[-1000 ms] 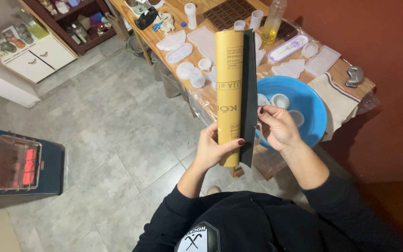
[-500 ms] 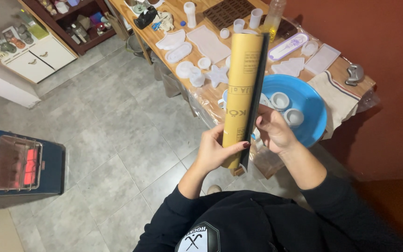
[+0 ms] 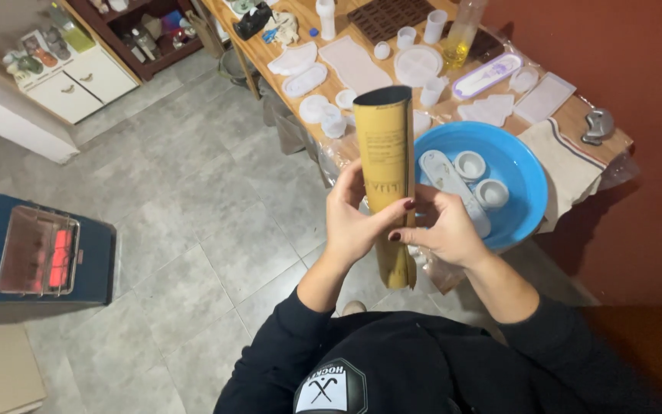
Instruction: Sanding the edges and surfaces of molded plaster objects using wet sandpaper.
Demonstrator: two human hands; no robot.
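1. We see both hands raised in front of the chest, closed around a rolled sheet of sandpaper (image 3: 387,165) — a tan tube with a dark inner face, standing nearly upright.
2. The left hand (image 3: 354,222) wraps the roll from the left side, palm against the paper, fingers curled behind it and the thumb reaching across the front.
3. The right hand (image 3: 444,230) comes in from the right, its fingers bent toward the roll's seam; thumb and forefinger meet the paper's edge just beside the left thumb.
4. Both forearms angle up from dark sleeves and converge at the roll, with the wrists bent slightly inward.
5. The roll's lower end hangs below the hands over the grey tile floor (image 3: 193,199); its open top rises in front of the near edge of the wooden table (image 3: 576,115).
6. Just right of the hands, a blue basin (image 3: 526,192) sits at the table's near end and holds white moulds (image 3: 469,165).
7. Farther along the table lie more white and clear moulds, a brown mould tray (image 3: 388,15) and a bottle of yellow liquid (image 3: 461,34).
8. At the far left on the floor stands a blue heater (image 3: 40,253) with a glowing red panel — well apart from the hands.
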